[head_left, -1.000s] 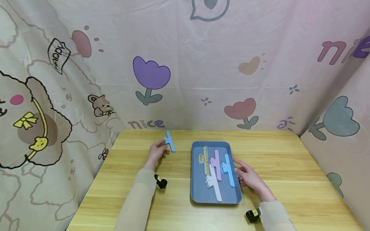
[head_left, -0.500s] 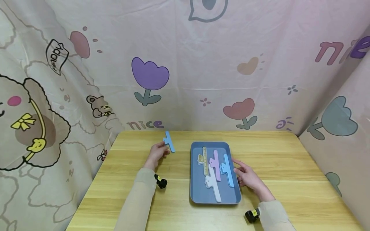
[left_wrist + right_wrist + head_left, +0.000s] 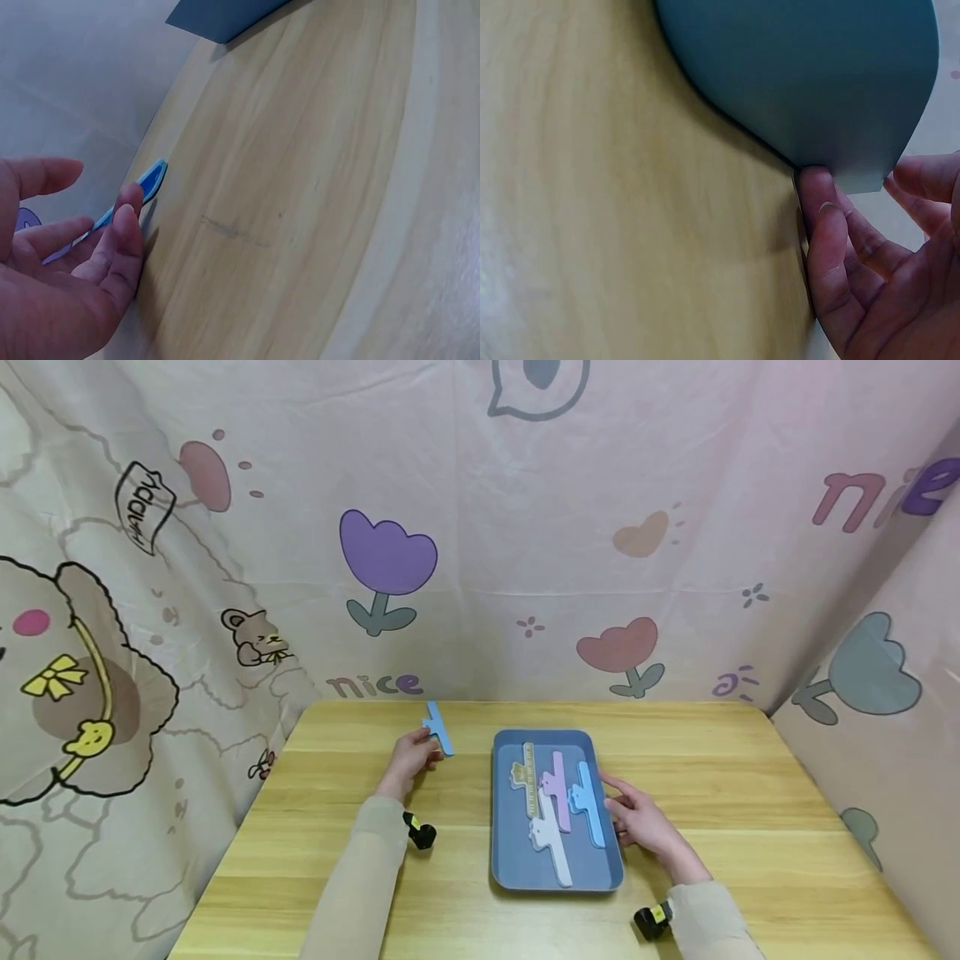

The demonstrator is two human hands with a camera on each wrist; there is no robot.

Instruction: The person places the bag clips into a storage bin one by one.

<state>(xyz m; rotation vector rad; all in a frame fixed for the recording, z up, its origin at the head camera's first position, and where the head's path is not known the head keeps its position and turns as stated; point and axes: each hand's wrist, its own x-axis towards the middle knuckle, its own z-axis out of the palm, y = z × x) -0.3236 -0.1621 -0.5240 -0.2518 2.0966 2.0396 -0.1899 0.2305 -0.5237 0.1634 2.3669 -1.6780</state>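
Observation:
Beside a light-blue bag clip (image 3: 438, 728) on the table's far left part is my left hand (image 3: 408, 758). In the left wrist view its thumb stands apart from the loosely bent fingers (image 3: 124, 232), and the clip (image 3: 154, 180) shows behind them, partly hidden. My right hand (image 3: 641, 817) holds the right side of a blue-grey tray (image 3: 513, 868). Its fingertips (image 3: 815, 180) are at the tray's lower edge and its thumb at the rim. Inside the tray lie a clear gold-patterned clip (image 3: 529, 777), a pink clip (image 3: 559, 789), a blue clip (image 3: 591, 806) and a white clip (image 3: 553, 843).
The wooden table (image 3: 697, 752) ends at a patterned curtain (image 3: 487, 652) at the back, with more cloth on both sides. A small black device (image 3: 422, 835) sits at the left wrist, and another black device (image 3: 651, 922) at the right wrist.
The head view has shifted slightly. Both hands, the tray and the clips keep nearly the same places relative to each other.

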